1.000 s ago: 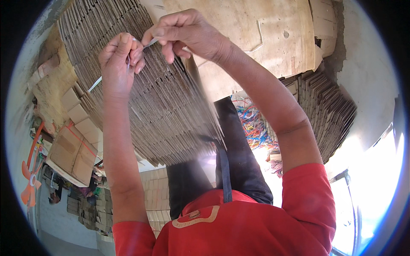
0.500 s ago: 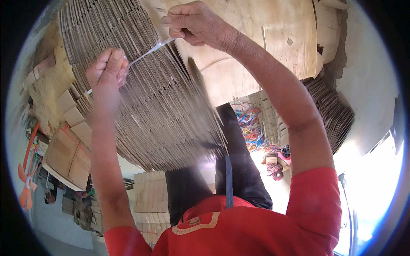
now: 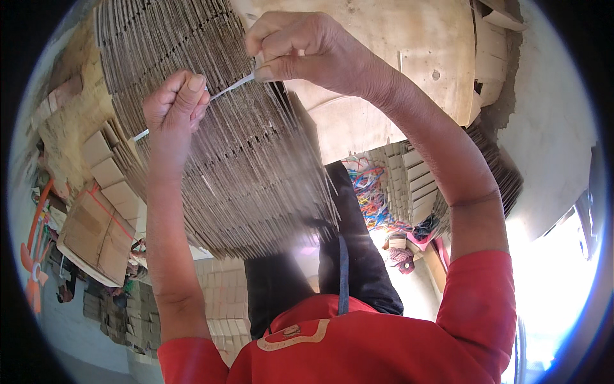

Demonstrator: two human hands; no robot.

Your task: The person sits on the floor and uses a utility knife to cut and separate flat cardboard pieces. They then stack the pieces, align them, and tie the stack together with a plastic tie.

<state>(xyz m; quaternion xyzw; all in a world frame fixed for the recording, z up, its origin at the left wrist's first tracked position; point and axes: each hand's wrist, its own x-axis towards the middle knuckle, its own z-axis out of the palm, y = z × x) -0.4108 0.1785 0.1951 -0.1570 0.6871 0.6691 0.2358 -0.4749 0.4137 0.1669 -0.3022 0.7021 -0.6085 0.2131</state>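
A thick bundle of flattened cardboard pieces point(image 3: 236, 169), packed on edge in rows, lies before me. Across its top runs a narrow white strap point(image 3: 232, 86). My left hand point(image 3: 176, 105) is closed in a fist around the strap, thumb upward, and a strap end sticks out on its left side. At the bundle's far right edge, my right hand point(image 3: 307, 51) pinches the other part of the strap between thumb and bent fingers. The strap looks taut between the two hands. The underside of the bundle is hidden.
A pale wooden board point(image 3: 384, 70) lies right of the bundle. Tied cardboard stacks point(image 3: 220, 288) stand below, with a large carton point(image 3: 96, 233) at left. Tangled coloured straps point(image 3: 371, 195) lie beyond my leg. An orange fan point(image 3: 35, 275) is at far left.
My right hand has come lower and turned, with its thumb now below. The left fist has shifted slightly right and down. The stretch of strap between them looks shorter.
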